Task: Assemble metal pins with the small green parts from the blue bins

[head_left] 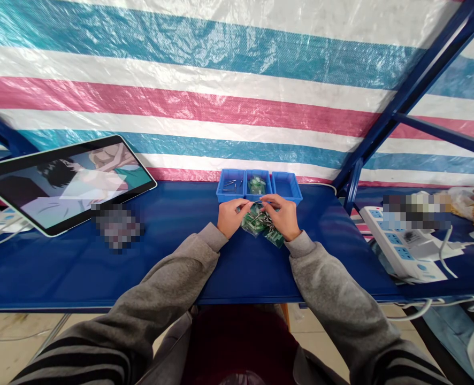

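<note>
My left hand (231, 217) and my right hand (282, 215) meet over the table, with fingertips pinched close together. A thin, small piece seems to span the gap between them, too small to name. Right below lies a pile of green-and-clear plastic packets (253, 223) with thin silvery metal pieces (262, 217) on and among them. The right hand's fingers partly cover the pile. Just beyond my hands stand three joined blue bins. The left bin (220, 193) has a few thin metal pieces, the middle bin (258, 173) has small green-and-clear packets, and the right bin (295, 184) stands beside them.
On the left of the blue table (173, 224) a tablet (88, 184) leans, showing an animated picture, with a blurred-out item in front of it. A white power strip (397, 243) with cables lies at the right. A blue metal frame (385, 123) and striped sheeting (229, 101) rise behind.
</note>
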`<state>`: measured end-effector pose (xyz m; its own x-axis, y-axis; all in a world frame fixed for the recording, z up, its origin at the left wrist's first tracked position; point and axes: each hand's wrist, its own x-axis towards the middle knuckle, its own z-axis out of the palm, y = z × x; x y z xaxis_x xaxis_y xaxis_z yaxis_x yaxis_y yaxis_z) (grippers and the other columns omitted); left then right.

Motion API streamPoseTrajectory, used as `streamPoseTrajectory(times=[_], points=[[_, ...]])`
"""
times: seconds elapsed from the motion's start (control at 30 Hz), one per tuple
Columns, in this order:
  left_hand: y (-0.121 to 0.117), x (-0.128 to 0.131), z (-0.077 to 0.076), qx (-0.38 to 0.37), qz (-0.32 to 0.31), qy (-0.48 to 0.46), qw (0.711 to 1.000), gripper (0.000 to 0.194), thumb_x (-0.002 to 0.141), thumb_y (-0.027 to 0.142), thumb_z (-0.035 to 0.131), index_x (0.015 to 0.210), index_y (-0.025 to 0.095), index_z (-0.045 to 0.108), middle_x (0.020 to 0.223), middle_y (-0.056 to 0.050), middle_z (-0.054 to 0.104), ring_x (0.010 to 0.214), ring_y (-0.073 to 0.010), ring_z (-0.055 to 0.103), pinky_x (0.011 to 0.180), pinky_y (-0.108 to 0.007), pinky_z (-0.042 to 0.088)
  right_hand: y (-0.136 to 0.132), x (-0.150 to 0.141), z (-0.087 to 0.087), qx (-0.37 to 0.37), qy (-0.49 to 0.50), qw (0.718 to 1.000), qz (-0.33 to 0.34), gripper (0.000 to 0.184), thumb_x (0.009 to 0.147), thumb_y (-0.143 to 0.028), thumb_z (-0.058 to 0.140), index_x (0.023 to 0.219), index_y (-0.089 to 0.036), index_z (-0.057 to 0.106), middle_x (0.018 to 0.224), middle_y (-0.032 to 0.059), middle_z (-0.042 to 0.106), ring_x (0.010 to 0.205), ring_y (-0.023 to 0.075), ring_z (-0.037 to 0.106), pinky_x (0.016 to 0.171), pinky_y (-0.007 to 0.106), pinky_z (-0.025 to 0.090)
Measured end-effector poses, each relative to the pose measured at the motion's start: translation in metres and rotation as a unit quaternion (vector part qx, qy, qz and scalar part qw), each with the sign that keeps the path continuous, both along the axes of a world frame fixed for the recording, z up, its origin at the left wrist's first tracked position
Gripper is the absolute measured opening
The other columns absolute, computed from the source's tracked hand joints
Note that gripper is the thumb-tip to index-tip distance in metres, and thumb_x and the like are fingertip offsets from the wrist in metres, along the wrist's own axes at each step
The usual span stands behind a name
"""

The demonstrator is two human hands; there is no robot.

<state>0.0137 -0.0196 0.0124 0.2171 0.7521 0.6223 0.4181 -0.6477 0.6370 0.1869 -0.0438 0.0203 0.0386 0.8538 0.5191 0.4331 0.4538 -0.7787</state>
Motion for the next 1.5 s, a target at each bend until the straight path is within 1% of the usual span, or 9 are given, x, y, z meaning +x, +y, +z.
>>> streamPoseTrajectory(times=[0.27, 0.4, 0.53, 0.8, 0.9, 1.03, 1.17, 1.33, 1.5], points=[[0.0015, 0.0004, -0.0028, -0.002, -0.006, 0.001, 1.0, 0.04, 0.093, 0.047, 0.051, 0.075, 0.018, 0.071, 0.063, -0.002, 0.07, 0.055, -0.0129, 0.061, 0.053, -0.023, 0.046, -0.0001, -0.0006, 0.002, 0.005, -0.002, 1.0, -0.012, 0.018, 0.087, -0.034, 0.056, 0.086, -0.022, 0.068, 0.086, 0.0054, 0.074, 0.065, 0.0212, 0.072, 0.064, 0.033, 0.058], [0.0006, -0.0002, -0.0025, 0.006, 0.007, -0.004, 1.0, 0.04, 0.093, 0.048, 0.051, 0.078, 0.018, 0.073, 0.065, -0.002, 0.071, 0.056, -0.0132, 0.062, 0.054, -0.023, 0.047, 0.0, -0.0004, 0.0031, 0.01, -0.022, 0.999, -0.024, 0.017, 0.086, -0.033, 0.056, 0.086, -0.022, 0.069, 0.083, 0.0047, 0.074, 0.066, 0.0206, 0.072, 0.064, 0.032, 0.058], [0.0006, -0.0009, -0.0024, 0.015, 0.017, -0.012, 1.0, 0.038, 0.093, 0.047, 0.052, 0.081, 0.018, 0.073, 0.066, -0.002, 0.071, 0.055, -0.0128, 0.062, 0.054, -0.023, 0.047, 0.0008, -0.0003, 0.0018, 0.021, -0.022, 0.999, -0.035, 0.018, 0.086, -0.034, 0.056, 0.088, -0.022, 0.069, 0.087, 0.006, 0.073, 0.066, 0.0202, 0.07, 0.062, 0.033, 0.057], [0.0007, -0.0007, -0.0014, 0.001, -0.002, -0.007, 1.0, 0.035, 0.094, 0.043, 0.052, 0.08, 0.017, 0.071, 0.066, -0.001, 0.07, 0.056, -0.0125, 0.062, 0.053, -0.022, 0.045, 0.0018, 0.0002, 0.0008, 0.034, -0.034, 0.999, -0.015, 0.02, 0.088, -0.037, 0.055, 0.089, -0.022, 0.069, 0.092, 0.0073, 0.071, 0.071, 0.0198, 0.068, 0.063, 0.032, 0.056], [0.0001, 0.0001, 0.0001, -0.004, -0.019, -0.007, 1.0, 0.035, 0.094, 0.041, 0.052, 0.076, 0.017, 0.07, 0.065, -0.001, 0.069, 0.057, -0.0121, 0.062, 0.055, -0.021, 0.046, 0.0026, 0.001, 0.0005, 0.036, -0.049, 0.998, -0.003, 0.02, 0.088, -0.037, 0.056, 0.088, -0.022, 0.069, 0.089, 0.0073, 0.07, 0.071, 0.0195, 0.066, 0.062, 0.032, 0.055], [0.0004, 0.0005, 0.0006, -0.013, -0.017, -0.014, 1.0, 0.036, 0.094, 0.041, 0.051, 0.075, 0.017, 0.068, 0.065, 0.0, 0.068, 0.056, -0.0114, 0.061, 0.055, -0.021, 0.046, 0.0027, 0.0015, 0.0004, 0.048, -0.056, 0.997, 0.003, 0.021, 0.089, -0.036, 0.056, 0.082, -0.021, 0.069, 0.084, 0.007, 0.069, 0.07, 0.0189, 0.065, 0.063, 0.031, 0.054], [0.0013, -0.0002, -0.0006, -0.023, -0.024, -0.03, 0.999, 0.035, 0.094, 0.04, 0.051, 0.077, 0.016, 0.069, 0.065, 0.0, 0.068, 0.056, -0.0108, 0.06, 0.054, -0.02, 0.046, 0.0018, 0.0012, 0.0006, 0.048, -0.05, 0.998, -0.005, 0.024, 0.09, -0.04, 0.057, 0.085, -0.021, 0.069, 0.084, 0.0065, 0.069, 0.071, 0.0186, 0.064, 0.062, 0.031, 0.053], [0.0012, -0.0002, -0.0008, -0.032, -0.032, -0.038, 0.998, 0.039, 0.095, 0.042, 0.049, 0.075, 0.015, 0.069, 0.066, -0.001, 0.068, 0.057, -0.0113, 0.061, 0.056, -0.02, 0.048, 0.0027, 0.001, -0.0009, 0.056, -0.042, 0.998, 0.001, 0.028, 0.091, -0.044, 0.055, 0.082, -0.02, 0.067, 0.082, 0.0056, 0.067, 0.068, 0.0168, 0.063, 0.061, 0.029, 0.051], [0.0019, -0.0003, -0.0016, -0.018, -0.013, -0.046, 0.999, 0.035, 0.092, 0.045, 0.055, 0.089, 0.016, 0.073, 0.08, -0.005, 0.074, 0.061, -0.0132, 0.064, 0.057, -0.022, 0.05, 0.0027, 0.0016, -0.0005, 0.051, -0.033, 0.998, -0.003, 0.03, 0.092, -0.046, 0.053, 0.081, -0.02, 0.065, 0.078, 0.0041, 0.066, 0.063, 0.0156, 0.061, 0.057, 0.028, 0.049]])
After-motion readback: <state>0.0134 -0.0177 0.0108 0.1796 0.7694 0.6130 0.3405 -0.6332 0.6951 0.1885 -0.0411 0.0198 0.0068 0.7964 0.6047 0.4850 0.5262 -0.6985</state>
